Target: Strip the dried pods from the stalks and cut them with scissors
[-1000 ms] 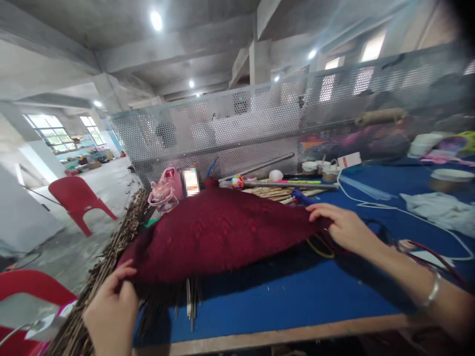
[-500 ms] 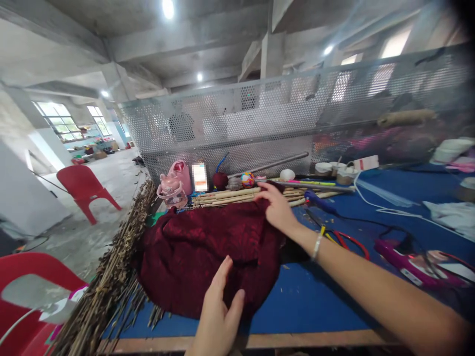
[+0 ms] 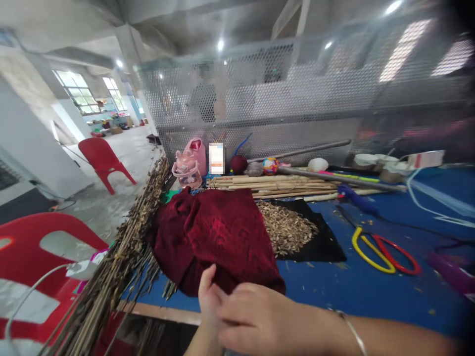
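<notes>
A dark red patterned cloth [image 3: 226, 227] lies bunched on the blue table. At its near edge my left hand [image 3: 211, 301] is raised, thumb up, its other fingers mostly hidden behind my right hand [image 3: 260, 316]. The right hand reaches across from the right with its fingers curled against the left; whether anything is between them is hidden. Right of the cloth, a pile of brown seed-like pieces [image 3: 287, 230] rests on a black sheet [image 3: 328, 244], partly under the cloth's edge.
Dried stalks [image 3: 129, 232] run along the table's left side. Scissors with yellow and red handles [image 3: 384, 254] lie right. Behind are pale sticks [image 3: 282, 185], a pink bottle [image 3: 187, 168], a ball [image 3: 270, 166] and a perforated metal screen [image 3: 245, 104]. Red chairs [image 3: 107, 158] stand left.
My right hand has left the cloth's far right corner and come down to my left hand. The cloth's right side has shifted left, exposing the brown pile. The view has turned right.
</notes>
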`<state>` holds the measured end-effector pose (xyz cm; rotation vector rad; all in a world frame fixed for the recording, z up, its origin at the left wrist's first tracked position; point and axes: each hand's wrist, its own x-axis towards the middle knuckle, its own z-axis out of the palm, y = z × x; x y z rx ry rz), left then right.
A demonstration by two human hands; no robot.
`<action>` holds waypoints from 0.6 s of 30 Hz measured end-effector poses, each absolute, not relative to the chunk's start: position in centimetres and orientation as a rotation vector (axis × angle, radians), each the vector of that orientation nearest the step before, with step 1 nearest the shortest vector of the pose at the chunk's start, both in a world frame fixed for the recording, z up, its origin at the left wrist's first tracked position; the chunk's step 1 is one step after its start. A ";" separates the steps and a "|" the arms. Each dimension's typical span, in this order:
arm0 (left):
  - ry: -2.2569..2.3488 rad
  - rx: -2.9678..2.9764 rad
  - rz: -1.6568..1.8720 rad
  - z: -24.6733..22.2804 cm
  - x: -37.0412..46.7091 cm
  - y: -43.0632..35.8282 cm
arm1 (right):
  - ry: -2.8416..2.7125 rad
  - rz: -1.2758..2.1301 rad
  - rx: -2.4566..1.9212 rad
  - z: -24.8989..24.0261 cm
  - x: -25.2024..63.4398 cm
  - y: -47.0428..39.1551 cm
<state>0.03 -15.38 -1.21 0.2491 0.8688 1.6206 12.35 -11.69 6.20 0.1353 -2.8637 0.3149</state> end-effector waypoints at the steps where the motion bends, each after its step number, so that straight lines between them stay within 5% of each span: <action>1: 0.781 0.209 1.624 -1.0 -0.1 -15.5 | -2.872 0.335 0.132 5.8 13.4 -12.0; 8: 0.341 0.124 1.583 0.6 0.0 -16.5 | -2.562 0.367 -0.579 2.1 16.3 -10.9; 18: 0.614 0.113 1.391 1.1 -2.0 -17.1 | -2.529 0.516 -0.526 1.5 16.1 -10.5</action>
